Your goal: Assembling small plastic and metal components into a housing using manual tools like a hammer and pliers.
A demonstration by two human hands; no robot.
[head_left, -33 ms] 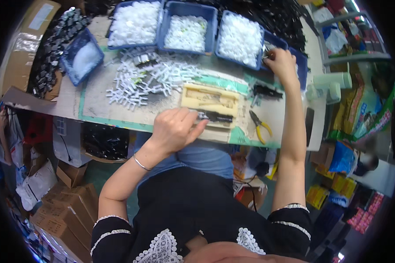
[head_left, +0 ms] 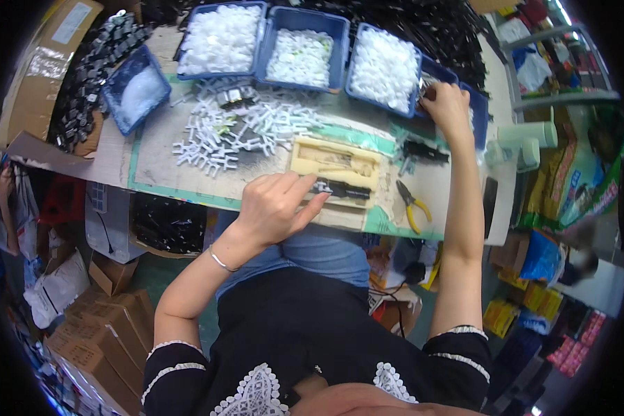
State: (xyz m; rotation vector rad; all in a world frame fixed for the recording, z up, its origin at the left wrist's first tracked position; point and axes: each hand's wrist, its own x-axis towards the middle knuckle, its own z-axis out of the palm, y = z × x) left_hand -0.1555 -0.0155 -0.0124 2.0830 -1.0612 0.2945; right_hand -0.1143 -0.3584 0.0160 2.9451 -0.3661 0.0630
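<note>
A: Quick one: where's the black strip?
B: In the near slot of the cream fixture, its long axis running left to right, roughly along the table's front edge.

A: Which hand's nearer?
B: Left hand, easily. Its thumb and index finger sit at the strip's left end, with a small gap between the tips and a silvery bit showing there. Can't tell if they're pinching or just steadying.

A: And the right hand?
B: Well apart, up and to the right, over the blue bin. Fingers curled, tips nearly together by something small and shiny; can't tell whether it's gripped. From there the strip lies down and to the left.

A: Room?
B: Strip's right end is uncovered. Yellow-handled pliers lie right of the fixture, dark pieces above them, below the right hand. White clips crowd the upper left. Fixture's near side sits close to the table's front edge.
</note>
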